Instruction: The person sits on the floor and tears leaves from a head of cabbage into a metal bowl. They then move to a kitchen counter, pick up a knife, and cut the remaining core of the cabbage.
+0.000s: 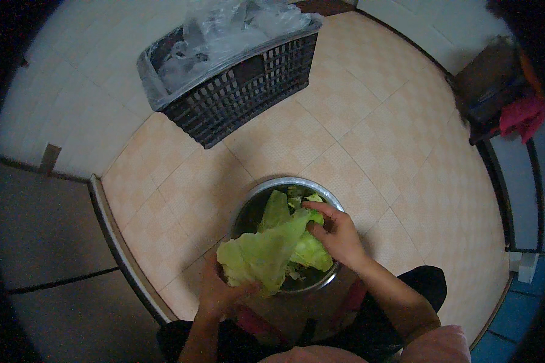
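Observation:
A large green cabbage leaf is stretched between my two hands over a round metal pot. My left hand grips the leaf's lower left edge, just outside the pot's rim. At the upper right, my right hand pinches the leaf's other end between thumb and fingers, above the pot's right side. More cabbage leaves lie inside the pot, partly hidden under the held leaf. The pot's base and what it stands on are mostly hidden from me.
Ahead on the tiled floor stands a black plastic crate lined with clear plastic bags. Grey cabinets run along the left. A pink cloth hangs at the far right. My knees flank the pot.

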{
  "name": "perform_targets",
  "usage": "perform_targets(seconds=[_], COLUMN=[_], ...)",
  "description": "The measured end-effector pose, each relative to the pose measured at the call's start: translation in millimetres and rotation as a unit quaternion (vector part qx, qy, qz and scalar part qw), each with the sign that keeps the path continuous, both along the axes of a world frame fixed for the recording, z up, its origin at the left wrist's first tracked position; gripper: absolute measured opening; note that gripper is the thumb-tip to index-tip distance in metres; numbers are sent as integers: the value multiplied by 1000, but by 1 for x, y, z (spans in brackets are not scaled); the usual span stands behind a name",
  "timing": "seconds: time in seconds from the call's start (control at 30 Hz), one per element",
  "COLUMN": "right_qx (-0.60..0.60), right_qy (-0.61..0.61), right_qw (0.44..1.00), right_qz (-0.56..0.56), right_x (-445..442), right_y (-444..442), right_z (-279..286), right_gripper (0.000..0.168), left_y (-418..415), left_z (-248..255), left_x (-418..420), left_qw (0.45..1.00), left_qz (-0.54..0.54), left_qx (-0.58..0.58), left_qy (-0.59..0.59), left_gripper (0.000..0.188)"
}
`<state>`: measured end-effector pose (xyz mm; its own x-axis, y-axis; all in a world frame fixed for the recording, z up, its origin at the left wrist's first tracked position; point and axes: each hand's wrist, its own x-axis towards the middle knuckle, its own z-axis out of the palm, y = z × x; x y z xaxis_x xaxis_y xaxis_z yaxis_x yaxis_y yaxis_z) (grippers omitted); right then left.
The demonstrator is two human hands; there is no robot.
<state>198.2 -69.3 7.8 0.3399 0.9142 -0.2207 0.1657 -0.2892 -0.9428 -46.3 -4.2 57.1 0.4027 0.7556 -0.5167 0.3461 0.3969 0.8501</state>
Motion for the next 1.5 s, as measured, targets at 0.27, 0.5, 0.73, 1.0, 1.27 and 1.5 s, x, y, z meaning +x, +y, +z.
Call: perform_targets(seconds=[0.27, 0.5, 0.73, 1.0, 1.27, 1.5], right_qx=[45, 38, -10, -122, -185, 106], right_qy=[-42, -70, -168, -197, -279, -349], right_qw=[998, 997, 981, 970, 941, 931], right_qz=[10, -24, -94, -76, -56, 6], right_x=[6, 11, 24, 35, 25, 4], right_y=[3, 6, 1, -1, -1, -3], right_z=[16, 21, 15, 31, 32, 51], right_gripper=[25, 20, 20, 23, 21, 39], left_y=[1, 0, -5, -8, -6, -11], left_z=[16, 11, 19, 24, 18, 10], left_x=[10, 2, 8, 15, 9, 5], left_qw=[991, 977, 964, 944, 924, 954], left_qz=[13, 3, 9, 159, 225, 192], left_qx=[-119, -200, -228, -263, -216, -167], left_qy=[-51, -74, -134, -122, -222, -156], left_gripper=[81, 78, 86, 76, 67, 69])
